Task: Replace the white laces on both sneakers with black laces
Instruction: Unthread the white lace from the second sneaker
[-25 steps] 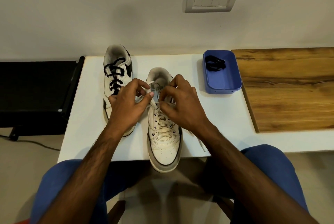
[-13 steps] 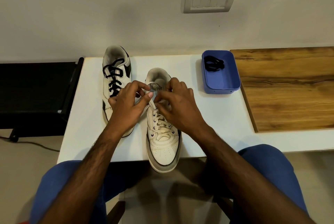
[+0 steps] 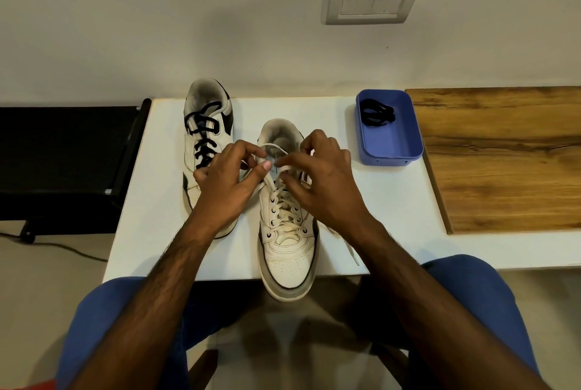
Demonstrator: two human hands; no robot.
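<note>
Left hand (image 3: 224, 188) and right hand (image 3: 320, 182) each pinch the white lace (image 3: 276, 150) atop the near sneaker (image 3: 287, 242); black-laced sneaker (image 3: 206, 132) at 10 o'clock.

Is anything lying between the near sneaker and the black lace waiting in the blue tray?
Nothing visible does. Bare white table separates the near sneaker from the blue tray, and the black lace lies uncovered inside it.
</note>
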